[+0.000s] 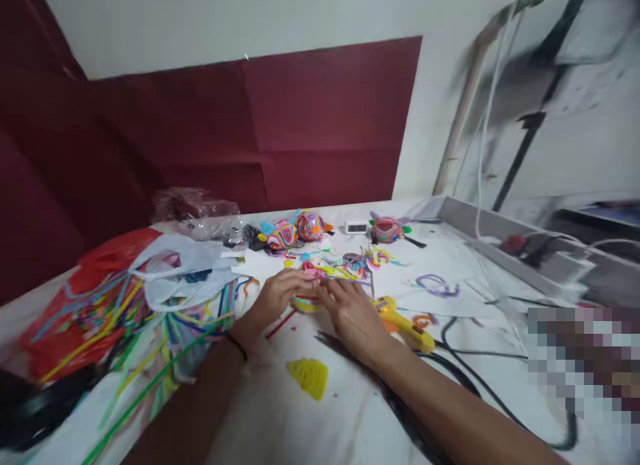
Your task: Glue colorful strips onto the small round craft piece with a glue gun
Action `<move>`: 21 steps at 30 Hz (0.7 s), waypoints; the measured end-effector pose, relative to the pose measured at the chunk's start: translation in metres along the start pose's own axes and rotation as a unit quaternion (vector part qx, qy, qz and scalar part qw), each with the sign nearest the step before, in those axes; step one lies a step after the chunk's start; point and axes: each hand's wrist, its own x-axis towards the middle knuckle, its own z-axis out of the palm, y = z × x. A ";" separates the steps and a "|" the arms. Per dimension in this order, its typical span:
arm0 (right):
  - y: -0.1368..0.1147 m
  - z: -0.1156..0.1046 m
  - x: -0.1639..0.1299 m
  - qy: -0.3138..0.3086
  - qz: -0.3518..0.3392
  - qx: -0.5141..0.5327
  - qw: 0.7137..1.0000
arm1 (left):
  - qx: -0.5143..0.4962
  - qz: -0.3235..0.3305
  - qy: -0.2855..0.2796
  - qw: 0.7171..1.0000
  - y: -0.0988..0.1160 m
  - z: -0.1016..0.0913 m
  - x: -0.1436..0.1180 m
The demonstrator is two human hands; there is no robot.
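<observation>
Striped piece: small and rounded, banded in yellow, red and white [307, 304]; sits between the two hands, partly covered by their fingers.
Left hand: fingers curled inward [283, 293], against the left and far side of the piece; appears to hold it.
Right hand: fingers bent and close together [351, 313], over the right side of the piece; whether they pinch anything, cannot tell.
Yellow patch: lies flat [311, 377] on the near side of both hands, between the forearms, touched by neither.
Yellow glue gun: just right of the right hand [407, 326], lying down, not held.
Colored scraps: loose heap [345, 265] just beyond the fingertips.
Strip bundle: many colored lengths [107, 318], left of the left hand.
Decorated pieces: a pair beyond the left hand [281, 235], one more beyond the right hand [387, 230]; patterned, with projecting parts.
Progress, judged: those three look complete. Held piece seems part-made: bands on, no projecting parts visible; far side hidden. Yellow patch looks unattached.
</observation>
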 end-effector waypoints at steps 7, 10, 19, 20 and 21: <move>0.002 0.000 0.001 0.002 -0.024 -0.005 1.000 | -0.004 0.004 -0.005 1.000 0.001 0.000 0.003; 0.002 0.001 0.000 0.004 -0.024 -0.001 1.000 | -0.003 0.006 -0.001 1.000 0.000 0.000 0.002; 0.000 0.004 0.000 -0.006 -0.019 0.022 1.000 | 0.015 -0.017 0.002 1.000 0.000 0.001 0.002; 0.000 0.004 0.000 -0.006 -0.017 0.025 1.000 | 0.017 -0.020 0.004 1.000 0.000 0.001 0.002; 0.000 0.004 0.000 -0.005 -0.016 0.027 0.999 | 0.018 -0.022 0.005 1.000 0.001 0.002 0.002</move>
